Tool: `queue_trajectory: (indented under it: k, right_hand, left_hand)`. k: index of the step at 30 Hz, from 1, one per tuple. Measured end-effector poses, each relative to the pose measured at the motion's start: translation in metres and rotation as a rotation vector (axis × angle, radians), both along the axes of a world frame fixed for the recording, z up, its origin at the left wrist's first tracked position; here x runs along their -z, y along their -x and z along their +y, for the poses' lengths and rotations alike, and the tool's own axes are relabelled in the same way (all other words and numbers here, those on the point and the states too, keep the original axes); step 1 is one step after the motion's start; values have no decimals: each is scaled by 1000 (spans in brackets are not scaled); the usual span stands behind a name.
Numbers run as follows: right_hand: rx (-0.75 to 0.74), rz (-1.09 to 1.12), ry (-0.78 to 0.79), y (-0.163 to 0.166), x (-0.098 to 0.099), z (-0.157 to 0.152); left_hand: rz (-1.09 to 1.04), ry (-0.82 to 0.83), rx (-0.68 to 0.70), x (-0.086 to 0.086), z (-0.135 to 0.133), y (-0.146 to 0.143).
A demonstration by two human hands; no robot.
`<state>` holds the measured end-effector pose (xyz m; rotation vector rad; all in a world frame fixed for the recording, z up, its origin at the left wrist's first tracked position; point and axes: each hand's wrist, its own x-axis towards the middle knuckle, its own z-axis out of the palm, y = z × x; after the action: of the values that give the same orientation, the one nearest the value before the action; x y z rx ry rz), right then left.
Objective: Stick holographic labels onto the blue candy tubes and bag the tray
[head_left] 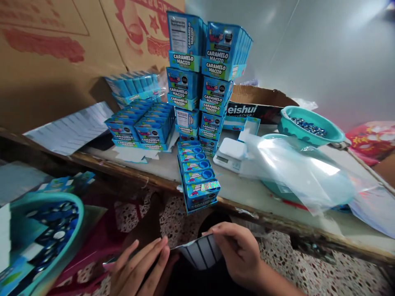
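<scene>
Low in front of me, a small curved white sheet with dark stripes [202, 251] spans the space between my hands. My right hand [240, 250] pinches its upper right corner between thumb and fingers. At the sheet's left end, the fingertips of my left hand [140, 267] close on the edge, with the fingers fairly straight and the thumb mostly hidden. Just beyond, on the table edge, lies a tray of blue candy boxes [199, 174]; a shiny sticker [210, 186] sits across the nearest box.
Tall stacks of candy boxes [185, 86] rise behind, with more trays [140, 127] to their left. A white scale [230, 154], clear plastic bags [296, 164] and a teal basin [333, 127] stand right. Another teal tub [78, 205] is lower left. A striped sheet [72, 127] lies far left.
</scene>
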<state>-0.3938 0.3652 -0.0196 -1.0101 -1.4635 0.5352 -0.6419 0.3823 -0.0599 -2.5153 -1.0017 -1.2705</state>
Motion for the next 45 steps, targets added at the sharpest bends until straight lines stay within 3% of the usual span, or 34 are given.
queue_trajectory:
  k: [7,20,22,25,27,31,38,45]
  right_hand:
    - [-16,1,29,6,11,1]
    - [-107,1,187,4,21,-2]
    - [-123,-17,144,0,13,5]
    - [-8,-104,-22,-10,-12,27]
    - [118,-346,-100,-17,-33,45]
    - [220,-782,-59,-23,-58,70]
    - [142,-871,4,-13,-59,72]
    - [109,-833,12,-15,-48,72]
  left_hand:
    - [19,-64,1,-3,-3,3]
    - [-128,145,-91,-8,-10,-21]
    - [-131,202,-67,-6,-8,-19]
    - [-87,238,-47,-3,-5,-14]
    - [-56,215,-50,-2,-3,-13]
    - [-21,201,-2,0,-3,-16]
    - [-8,234,82,6,-7,-18]
    - [5,274,152,-7,-6,-26]
